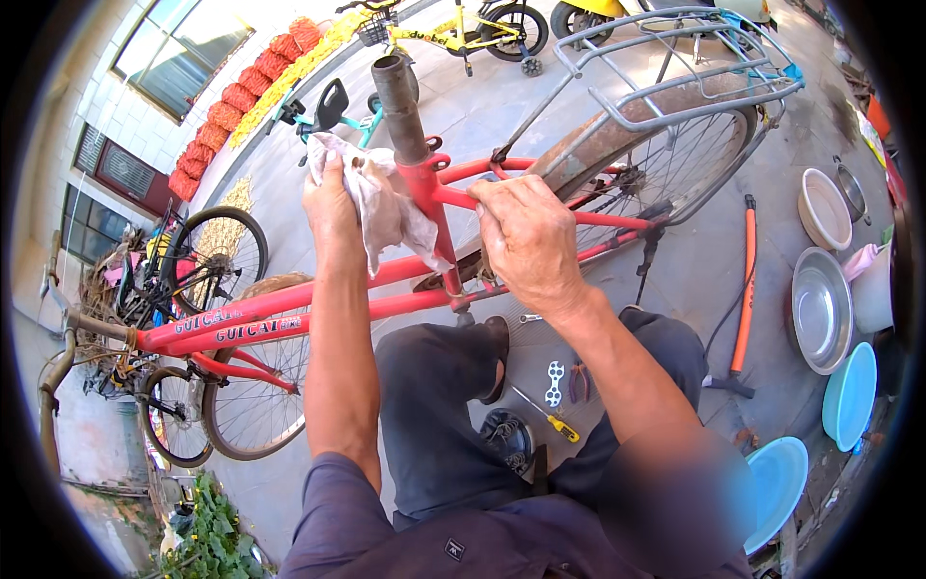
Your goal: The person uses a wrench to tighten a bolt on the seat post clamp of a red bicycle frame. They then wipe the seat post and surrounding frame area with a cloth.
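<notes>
A red bicycle [439,227] stands across in front of me, its handlebar to the left and its rear wheel to the upper right. From the frame rises a bare, rusty seat tube [397,111] with no saddle on it. My left hand [333,203] is closed on a crumpled, stained white rag [381,198], which lies against the left side of the seat tube and hangs over the frame. My right hand [531,246] grips a red frame tube just right of the seat tube, its fingers curled over it. The rag partly hides the frame joint.
On the ground below lie a yellow-handled screwdriver [550,417], a multi-hole spanner [554,384] and pliers [579,383]. An orange pump [746,289] lies to the right, near several basins [822,309]. Other bikes [482,39] and red mesh sacks [239,98] stand behind.
</notes>
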### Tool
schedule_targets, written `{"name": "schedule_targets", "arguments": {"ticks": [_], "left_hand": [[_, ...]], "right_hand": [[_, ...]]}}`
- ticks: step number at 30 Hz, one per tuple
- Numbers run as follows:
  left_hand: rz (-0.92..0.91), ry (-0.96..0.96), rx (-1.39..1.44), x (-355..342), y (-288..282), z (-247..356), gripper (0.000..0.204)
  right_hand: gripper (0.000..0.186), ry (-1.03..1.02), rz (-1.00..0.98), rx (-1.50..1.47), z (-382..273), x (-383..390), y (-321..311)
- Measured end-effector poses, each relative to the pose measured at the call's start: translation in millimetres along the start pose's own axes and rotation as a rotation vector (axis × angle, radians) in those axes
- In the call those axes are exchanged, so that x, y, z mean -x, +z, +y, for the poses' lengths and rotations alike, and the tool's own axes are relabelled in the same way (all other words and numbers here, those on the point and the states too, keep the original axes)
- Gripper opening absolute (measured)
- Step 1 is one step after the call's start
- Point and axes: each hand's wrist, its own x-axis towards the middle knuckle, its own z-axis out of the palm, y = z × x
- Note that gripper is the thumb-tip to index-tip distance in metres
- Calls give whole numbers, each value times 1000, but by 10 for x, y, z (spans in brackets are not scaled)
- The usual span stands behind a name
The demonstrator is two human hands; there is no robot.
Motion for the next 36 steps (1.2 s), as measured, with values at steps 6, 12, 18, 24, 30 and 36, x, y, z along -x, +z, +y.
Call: {"name": "schedule_targets", "arguments": {"ticks": [6,12,18,24,30,36], "left_hand": [[-310,111,44,239,409,396,42],[-609,102,389,530,514,345,58],[-526,153,138,512,458,359,49],[-977,114,99,238,480,412,62],[-583,372,44,534,620,172,48],[-162,719,-217,736,755,-69,23]], "right_hand": [[24,15,0,7,-5,-4,1],[23,-13,47,1,1,-14,15],[24,-10,36,17,19,2,15],[25,-6,46,9,27,4,55],[29,24,8,38,-3,5,14],[32,29,9,-4,-29,-2,12]]}}
